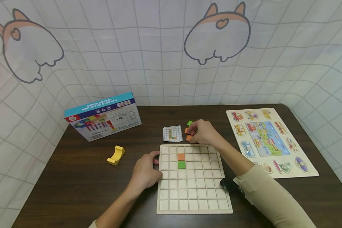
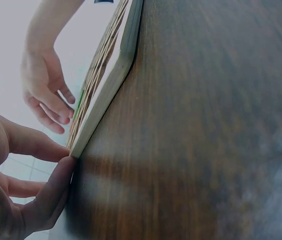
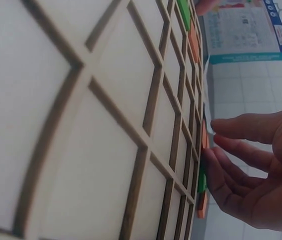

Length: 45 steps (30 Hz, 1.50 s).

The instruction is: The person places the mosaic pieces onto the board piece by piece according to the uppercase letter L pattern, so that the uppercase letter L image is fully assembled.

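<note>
A pale wooden grid board (image 1: 193, 190) lies on the dark table. One orange tile (image 1: 181, 157) and one green tile (image 1: 181, 165) sit in adjoining cells of its third column. My left hand (image 1: 146, 171) holds the board's left edge, thumb and finger meeting at the rim in the left wrist view. Beyond the far edge, my right hand (image 1: 203, 131) reaches down to loose orange and green tiles (image 3: 202, 175). Its thumb and fingers are apart, with fingertips touching or very near the tiles, which they partly hide. A small printed grid card (image 1: 172, 133) lies left of those tiles.
At the back left stands a blue-and-white box (image 1: 108, 118). A yellow arched block (image 1: 116, 155) rests left of the board. To the right lies a vehicle picture puzzle board (image 1: 269, 142). A black wrist strap (image 1: 231, 186) hangs over the board's right edge.
</note>
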Motion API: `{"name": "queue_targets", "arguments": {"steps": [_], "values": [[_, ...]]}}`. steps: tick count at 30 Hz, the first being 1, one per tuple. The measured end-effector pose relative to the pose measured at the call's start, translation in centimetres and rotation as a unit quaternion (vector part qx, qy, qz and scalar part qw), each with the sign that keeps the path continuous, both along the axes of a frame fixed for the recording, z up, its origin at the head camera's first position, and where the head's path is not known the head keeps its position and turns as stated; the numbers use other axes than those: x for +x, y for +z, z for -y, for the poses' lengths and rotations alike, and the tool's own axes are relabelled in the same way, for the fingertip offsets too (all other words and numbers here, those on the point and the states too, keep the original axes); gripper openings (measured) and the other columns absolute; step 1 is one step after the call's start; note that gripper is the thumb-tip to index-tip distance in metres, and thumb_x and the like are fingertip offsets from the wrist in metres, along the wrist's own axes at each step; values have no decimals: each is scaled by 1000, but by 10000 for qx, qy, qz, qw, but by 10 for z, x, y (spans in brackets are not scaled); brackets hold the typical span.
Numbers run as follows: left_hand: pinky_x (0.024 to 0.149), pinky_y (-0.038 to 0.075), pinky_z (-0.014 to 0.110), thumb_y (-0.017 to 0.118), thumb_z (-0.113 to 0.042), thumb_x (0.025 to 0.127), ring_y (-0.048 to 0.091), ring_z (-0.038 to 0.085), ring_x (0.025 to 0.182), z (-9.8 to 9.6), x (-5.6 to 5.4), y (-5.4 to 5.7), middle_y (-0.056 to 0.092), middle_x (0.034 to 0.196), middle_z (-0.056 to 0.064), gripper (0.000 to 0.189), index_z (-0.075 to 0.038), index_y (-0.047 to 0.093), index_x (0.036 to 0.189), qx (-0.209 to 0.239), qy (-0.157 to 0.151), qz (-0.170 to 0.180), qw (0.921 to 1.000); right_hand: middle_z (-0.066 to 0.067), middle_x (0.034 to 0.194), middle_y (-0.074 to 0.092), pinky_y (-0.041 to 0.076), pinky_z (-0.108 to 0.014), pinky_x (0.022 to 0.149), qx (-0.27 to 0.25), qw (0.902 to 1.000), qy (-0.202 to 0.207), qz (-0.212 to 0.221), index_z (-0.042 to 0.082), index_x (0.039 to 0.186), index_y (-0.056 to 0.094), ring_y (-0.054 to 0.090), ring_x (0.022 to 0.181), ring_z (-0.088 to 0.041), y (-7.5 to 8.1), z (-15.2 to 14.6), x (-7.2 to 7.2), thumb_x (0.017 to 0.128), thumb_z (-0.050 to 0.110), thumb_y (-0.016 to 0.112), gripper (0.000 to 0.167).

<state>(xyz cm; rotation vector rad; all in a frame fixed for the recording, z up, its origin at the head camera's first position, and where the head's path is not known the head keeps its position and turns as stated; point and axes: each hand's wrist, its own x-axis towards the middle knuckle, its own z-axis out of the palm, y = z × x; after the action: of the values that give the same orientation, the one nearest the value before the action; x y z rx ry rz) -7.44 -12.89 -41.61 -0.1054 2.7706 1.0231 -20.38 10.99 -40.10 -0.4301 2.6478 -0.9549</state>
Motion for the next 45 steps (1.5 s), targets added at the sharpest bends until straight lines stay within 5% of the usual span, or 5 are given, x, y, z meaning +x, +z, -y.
{"name": "queue_targets", "arguments": {"steps": [32, 45], "values": [[73, 41, 35, 76, 3, 66, 54, 23, 85, 1, 0, -1, 63, 96, 4, 74, -4, 64, 138, 12, -41, -62, 10000, -5, 87, 67, 48, -32, 72, 301, 9990, 194, -284, 6, 95, 78, 58, 84, -22, -6, 6, -6, 72, -7, 76, 27], [73, 41, 35, 76, 3, 66, 54, 23, 85, 1, 0, -2, 63, 96, 4, 74, -3, 63, 138, 20, -36, -45, 10000, -6, 89, 67, 46, -31, 65, -17, 9997, 174, -143, 6, 97, 78, 57, 83, -23, -7, 2, -5, 74, -7, 73, 26]]}}
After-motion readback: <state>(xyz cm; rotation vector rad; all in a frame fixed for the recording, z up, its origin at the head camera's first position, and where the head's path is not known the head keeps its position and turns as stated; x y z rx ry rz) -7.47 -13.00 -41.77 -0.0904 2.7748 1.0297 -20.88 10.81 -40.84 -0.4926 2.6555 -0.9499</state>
